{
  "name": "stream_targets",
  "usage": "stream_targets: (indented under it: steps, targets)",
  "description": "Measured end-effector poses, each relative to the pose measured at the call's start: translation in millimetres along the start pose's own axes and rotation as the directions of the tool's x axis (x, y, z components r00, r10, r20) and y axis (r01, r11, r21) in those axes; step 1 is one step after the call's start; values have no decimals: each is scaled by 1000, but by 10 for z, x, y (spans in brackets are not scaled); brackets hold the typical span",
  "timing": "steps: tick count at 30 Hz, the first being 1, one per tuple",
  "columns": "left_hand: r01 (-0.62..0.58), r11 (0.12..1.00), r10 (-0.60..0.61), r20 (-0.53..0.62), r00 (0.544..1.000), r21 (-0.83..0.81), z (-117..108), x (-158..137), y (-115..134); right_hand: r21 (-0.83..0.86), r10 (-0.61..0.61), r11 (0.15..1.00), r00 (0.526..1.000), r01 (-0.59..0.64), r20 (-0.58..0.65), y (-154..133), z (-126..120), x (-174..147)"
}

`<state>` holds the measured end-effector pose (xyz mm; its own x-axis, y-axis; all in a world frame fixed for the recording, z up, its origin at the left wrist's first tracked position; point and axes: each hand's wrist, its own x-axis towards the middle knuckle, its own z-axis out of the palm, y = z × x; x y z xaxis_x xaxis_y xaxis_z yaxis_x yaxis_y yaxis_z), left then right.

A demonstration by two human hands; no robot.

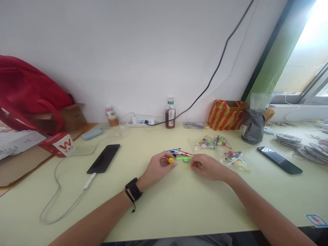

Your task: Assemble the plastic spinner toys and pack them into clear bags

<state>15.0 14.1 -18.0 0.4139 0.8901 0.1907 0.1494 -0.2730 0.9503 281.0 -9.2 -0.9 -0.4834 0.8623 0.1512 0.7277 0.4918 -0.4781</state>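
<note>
My left hand (pixel 160 166) is closed, its thumb and forefinger pinching a small round yellow plastic piece (pixel 171 160). Across from it, my right hand (pixel 206 166) has its fingers curled and pressed together at the table; what is in them, if anything, is hidden. Between the two hands lie a bright green pointer with a round hub (pixel 186 159), a red pointer (pixel 185 153) and a blue pointer (pixel 172 150). A thin yellow strip (pixel 186 168) lies beside my right fingertips. Small black parts sit just behind the yellow piece.
Clear bags of coloured pointers (pixel 233 159) lie right of my hands. A dark phone (pixel 279 160) and stacked grey discs (pixel 314 152) are farther right. At left are a charging phone (pixel 104 159) and its cable. A brown bottle (pixel 170 114) stands by the wall.
</note>
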Motion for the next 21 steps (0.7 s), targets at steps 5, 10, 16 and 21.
stream_targets:
  steps: [5, 10, 16, 21]
  targets:
    - [-81, 997, 82, 54, 995, -11, 12, -24, 10, 89, -143, 986, 990, 143, -5, -212, 177, -2]
    - [-175, 983, 167, 118, 979, 57, 11, -58, 49, 203, -204, 957, 979, 205, -27, -336, 301, -2]
    - [-230, 963, 208, 154, 966, 139, 4, -70, 85, 278, -103, 954, 994, 110, -39, -335, 279, -8]
    - [-264, 942, 206, 264, 942, 207, 18, -105, 166, 433, -65, 899, 998, 62, -7, -369, 304, -12]
